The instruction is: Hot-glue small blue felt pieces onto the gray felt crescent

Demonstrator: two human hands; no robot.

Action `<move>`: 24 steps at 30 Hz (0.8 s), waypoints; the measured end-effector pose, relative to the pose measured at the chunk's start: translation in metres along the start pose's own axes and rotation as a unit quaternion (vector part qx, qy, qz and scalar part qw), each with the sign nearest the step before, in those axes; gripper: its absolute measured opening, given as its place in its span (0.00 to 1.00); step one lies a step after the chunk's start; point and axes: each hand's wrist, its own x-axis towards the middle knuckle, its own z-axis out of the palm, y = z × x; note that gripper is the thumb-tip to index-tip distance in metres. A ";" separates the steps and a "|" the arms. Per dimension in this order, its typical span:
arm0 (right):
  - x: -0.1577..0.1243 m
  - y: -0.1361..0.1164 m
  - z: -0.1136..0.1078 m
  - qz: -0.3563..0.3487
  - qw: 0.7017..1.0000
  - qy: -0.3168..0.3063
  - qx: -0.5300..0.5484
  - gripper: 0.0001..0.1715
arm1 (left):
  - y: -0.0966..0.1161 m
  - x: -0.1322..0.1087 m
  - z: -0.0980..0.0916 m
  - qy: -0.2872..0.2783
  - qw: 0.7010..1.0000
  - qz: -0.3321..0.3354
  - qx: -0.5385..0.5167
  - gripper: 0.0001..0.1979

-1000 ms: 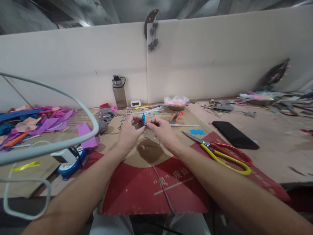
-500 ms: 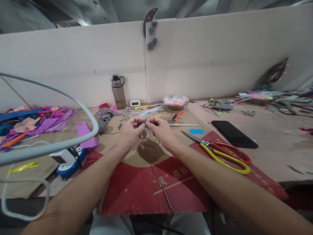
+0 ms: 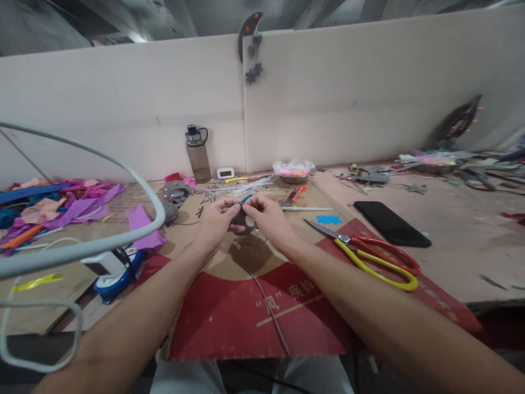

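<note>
My left hand (image 3: 218,220) and my right hand (image 3: 270,220) meet over the cardboard, fingers closed in a pinch. Between them is a small dark grey piece (image 3: 243,218), thin and flat-looking, with a blue edge (image 3: 246,199) showing above the fingertips. Its full shape is hidden by my fingers. Below the hands, a thin grey cord (image 3: 268,306) runs down over the red and brown cardboard (image 3: 229,323) to its front edge. Right of my hands lie a white stick (image 3: 309,208), a blue flower-like cutout (image 3: 328,219) and large scissors (image 3: 365,251) with red and yellow handles.
A black phone (image 3: 391,223) lies on the right. At the back stand a bottle (image 3: 197,156) and a bowl (image 3: 294,174) with a plastic bag. Coloured scraps (image 3: 74,205) cover the left, where a pale curved tube (image 3: 147,191) crosses the view. A power strip (image 3: 117,276) sits nearby.
The small piece has turned between my fingers, so more of its dark face shows and a blue edge now sticks up. Both hands stay in nearly the same place.
</note>
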 end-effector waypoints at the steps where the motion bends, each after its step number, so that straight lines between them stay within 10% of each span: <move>1: 0.000 0.000 0.000 -0.003 1.000 0.001 -0.003 0.08 | 0.000 0.000 0.001 -0.003 1.000 -0.007 -0.019 0.14; 24: -0.003 -0.003 0.000 -0.034 0.998 -0.032 -0.037 0.07 | 0.001 0.002 0.003 0.043 0.997 0.022 -0.063 0.13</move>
